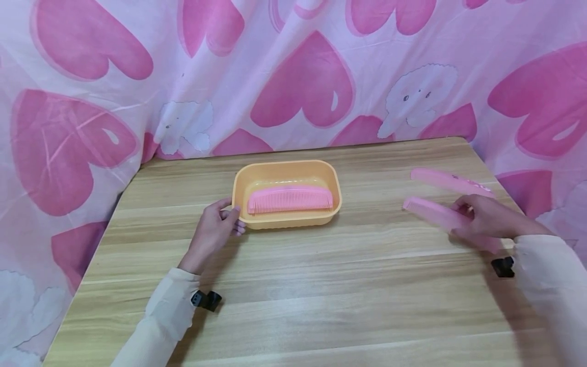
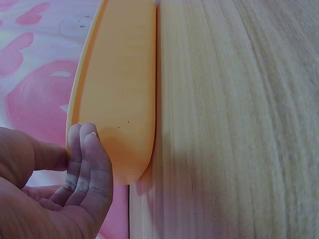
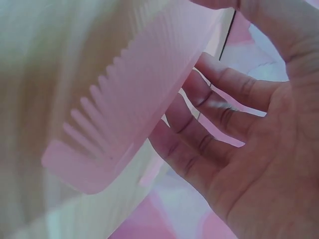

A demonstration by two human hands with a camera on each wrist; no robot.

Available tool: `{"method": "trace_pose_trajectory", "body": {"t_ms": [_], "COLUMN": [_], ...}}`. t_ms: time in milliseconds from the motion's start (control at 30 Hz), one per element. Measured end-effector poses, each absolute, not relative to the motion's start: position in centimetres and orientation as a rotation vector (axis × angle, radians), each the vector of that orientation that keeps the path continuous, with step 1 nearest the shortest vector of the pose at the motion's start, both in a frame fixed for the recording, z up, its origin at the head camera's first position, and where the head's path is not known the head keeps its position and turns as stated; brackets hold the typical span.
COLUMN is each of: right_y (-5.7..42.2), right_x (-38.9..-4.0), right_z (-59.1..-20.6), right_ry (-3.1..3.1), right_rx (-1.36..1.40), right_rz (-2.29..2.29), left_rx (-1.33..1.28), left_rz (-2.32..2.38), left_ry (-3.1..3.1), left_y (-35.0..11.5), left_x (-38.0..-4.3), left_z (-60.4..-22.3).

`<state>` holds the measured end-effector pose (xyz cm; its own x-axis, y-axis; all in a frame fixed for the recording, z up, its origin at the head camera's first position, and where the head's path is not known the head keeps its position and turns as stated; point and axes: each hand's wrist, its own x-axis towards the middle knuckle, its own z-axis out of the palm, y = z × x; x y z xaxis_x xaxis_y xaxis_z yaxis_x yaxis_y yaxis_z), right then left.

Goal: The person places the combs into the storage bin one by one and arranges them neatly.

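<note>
An orange plastic tub (image 1: 289, 223) stands on the table with a pink comb (image 1: 290, 198) lying inside, its teeth facing me. My left hand (image 1: 214, 228) holds the tub's near left corner. In the left wrist view, the thumb is at the rim and the fingers (image 2: 89, 167) bend against the outer wall. Over at the right, my right hand (image 1: 489, 218) pinches a second pink comb (image 1: 428, 210) by its spine. That comb is tilted and slightly blurred; in the right wrist view its widely spaced teeth (image 3: 92, 119) show at one end. Just behind it lies another pink comb (image 1: 442, 179) with small decorations.
The wooden table (image 1: 321, 295) ends at a back edge and a right edge, close beyond the combs. A pink curtain (image 1: 302, 81) with hearts hangs behind and at both sides. Small black devices (image 1: 503, 266) sit at both wrists.
</note>
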<state>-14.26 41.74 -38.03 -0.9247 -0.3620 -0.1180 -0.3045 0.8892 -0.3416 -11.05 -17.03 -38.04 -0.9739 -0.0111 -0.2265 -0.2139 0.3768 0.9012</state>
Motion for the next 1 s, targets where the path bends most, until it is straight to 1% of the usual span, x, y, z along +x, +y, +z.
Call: {"method": "trace_pose_trajectory", "body": {"t_ms": [167, 400, 567, 800, 1000], "right_y": [39.6, 35.7, 32.9, 29.2, 26.0], "right_x": [-15.6, -17.7, -19.0, -20.7, -22.0], "right_z": [-37.0, -35.0, -33.6, -31.7, -30.6], "right_ry": [2.915, 2.808, 2.787, 2.792, 2.769], "right_rx": [-0.651, -0.618, -0.695, -0.71, -0.823], "right_rz": [-0.501, -0.563, -0.6, -0.584, -0.585], "left_rx": [-0.203, -0.209, -0.196, -0.189, -0.197], "left_rz": [1.647, 1.656, 1.659, 1.652, 1.655], "left_ry": [2.454, 2.44, 2.447, 2.471, 2.473], "left_y": [-17.0, -17.0, -17.1, -17.0, -17.0], "left_x": [-11.0, -11.1, -11.1, -11.1, -11.1], "left_z": [-38.1, -38.1, -38.2, -38.3, -38.3]}}
